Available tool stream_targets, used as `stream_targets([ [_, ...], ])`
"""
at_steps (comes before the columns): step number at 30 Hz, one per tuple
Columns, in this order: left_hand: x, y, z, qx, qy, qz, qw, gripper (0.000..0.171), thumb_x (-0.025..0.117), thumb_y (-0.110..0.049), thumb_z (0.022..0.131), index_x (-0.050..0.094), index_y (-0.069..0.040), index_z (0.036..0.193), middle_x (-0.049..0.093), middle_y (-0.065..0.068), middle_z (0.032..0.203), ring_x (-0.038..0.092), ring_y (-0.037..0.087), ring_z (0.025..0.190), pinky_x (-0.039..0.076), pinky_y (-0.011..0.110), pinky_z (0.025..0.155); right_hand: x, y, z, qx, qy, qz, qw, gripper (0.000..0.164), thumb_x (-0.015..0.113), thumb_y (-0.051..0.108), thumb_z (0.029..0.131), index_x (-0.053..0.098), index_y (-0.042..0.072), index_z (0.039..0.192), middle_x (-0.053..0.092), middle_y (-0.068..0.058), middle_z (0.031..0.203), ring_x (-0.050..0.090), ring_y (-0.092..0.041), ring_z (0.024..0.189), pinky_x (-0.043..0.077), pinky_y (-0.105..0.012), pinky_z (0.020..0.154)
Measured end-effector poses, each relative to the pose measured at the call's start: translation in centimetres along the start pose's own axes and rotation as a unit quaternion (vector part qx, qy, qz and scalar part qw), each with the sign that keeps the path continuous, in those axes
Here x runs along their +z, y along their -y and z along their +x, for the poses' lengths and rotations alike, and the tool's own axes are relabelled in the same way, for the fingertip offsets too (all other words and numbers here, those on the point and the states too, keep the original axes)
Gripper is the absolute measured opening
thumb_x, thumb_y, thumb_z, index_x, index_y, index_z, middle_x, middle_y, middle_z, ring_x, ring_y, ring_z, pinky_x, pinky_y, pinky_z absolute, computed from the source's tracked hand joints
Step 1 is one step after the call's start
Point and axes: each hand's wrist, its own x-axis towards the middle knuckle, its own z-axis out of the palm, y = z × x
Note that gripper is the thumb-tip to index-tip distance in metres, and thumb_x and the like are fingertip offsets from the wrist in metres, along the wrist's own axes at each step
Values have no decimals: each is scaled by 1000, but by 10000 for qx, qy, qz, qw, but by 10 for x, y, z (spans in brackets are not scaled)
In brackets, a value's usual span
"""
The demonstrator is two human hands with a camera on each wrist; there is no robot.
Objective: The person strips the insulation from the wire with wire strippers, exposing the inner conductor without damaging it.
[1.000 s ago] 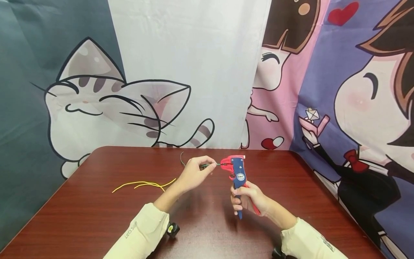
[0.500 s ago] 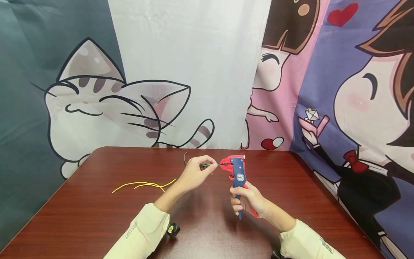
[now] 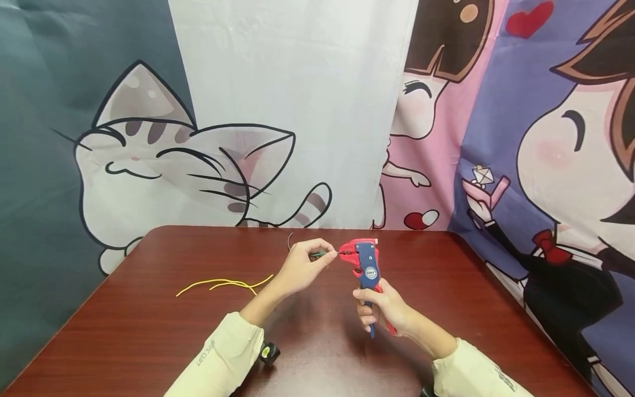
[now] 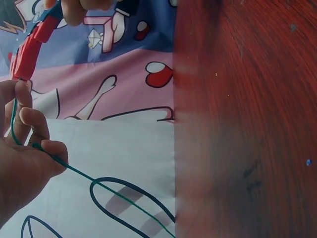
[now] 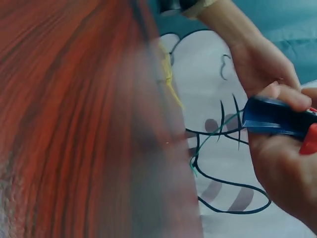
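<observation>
My left hand [image 3: 300,267] pinches a thin green wire [image 4: 94,181] between thumb and fingertips. The wire's front end points at the red nose of a wire stripper [image 3: 367,259]; how deep it goes in is too small to tell. Behind the hand the wire's loose tail trails off in the left wrist view. Below the nose, my right hand [image 3: 389,309] grips the stripper's blue and red handles and holds it upright above the table. In the right wrist view, a blue handle [image 5: 277,119] lies within the right hand's curled fingers.
Several yellow wires [image 3: 233,283] lie on the brown wooden table [image 3: 124,331], left of the hands. Behind the table's far edge hangs a cartoon-printed cloth [image 3: 297,82]. A black wrist camera [image 3: 269,353] sits by the left sleeve.
The left hand has crept slightly right, nearer the stripper's nose, and the green wire's tail has shifted right with it. The stripper's handles look a little closer together. The head view has shifted slightly.
</observation>
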Motion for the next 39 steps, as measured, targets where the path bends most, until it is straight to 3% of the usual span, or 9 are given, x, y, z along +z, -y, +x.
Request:
stream_targets([
  [4, 5, -6, -2, -15, 137, 24, 9999, 10, 67, -10, 94, 69, -1, 95, 56, 3, 70, 47, 10, 59, 39, 23, 55, 5, -1, -7, -13, -131, 12, 9999, 18, 40, 8, 102, 51, 12, 88, 40, -1, 63, 41, -10, 50, 49, -24, 53],
  [12, 3, -1, 2, 131, 91, 153, 9998, 6, 67, -16, 95, 69, -11, 93, 55, -4, 70, 48, 10, 61, 42, 25, 57, 3, 3, -5, -106, -27, 153, 9998, 20, 36, 7, 101, 50, 11, 87, 39, 0, 64, 40, -10, 50, 49, -24, 52],
  [19, -1, -2, 1, 128, -2, 115, 9999, 5, 68, -17, 95, 71, -12, 94, 55, -3, 68, 48, 11, 60, 40, 25, 55, 3, 7, -3, -219, 207, -5, 9995, 20, 34, 4, 99, 53, 8, 96, 46, -2, 72, 47, -13, 60, 55, -31, 63],
  [27, -8, -1, 1, 46, -106, 96, 9999, 4, 70, -15, 93, 72, -12, 91, 60, -4, 73, 48, 11, 63, 40, 24, 57, -1, 8, -3, -204, 436, -128, 9988, 22, 33, 3, 97, 54, 4, 102, 55, -3, 81, 57, -16, 74, 55, -42, 80],
  [39, -13, -1, 3, 212, -97, 192, 9995, 5, 72, -15, 91, 73, -11, 88, 59, -4, 70, 48, 16, 61, 39, 24, 54, -3, 10, -4, -63, 352, -379, 9986, 19, 36, 6, 99, 55, 7, 98, 54, -2, 77, 57, -15, 69, 54, -41, 74],
])
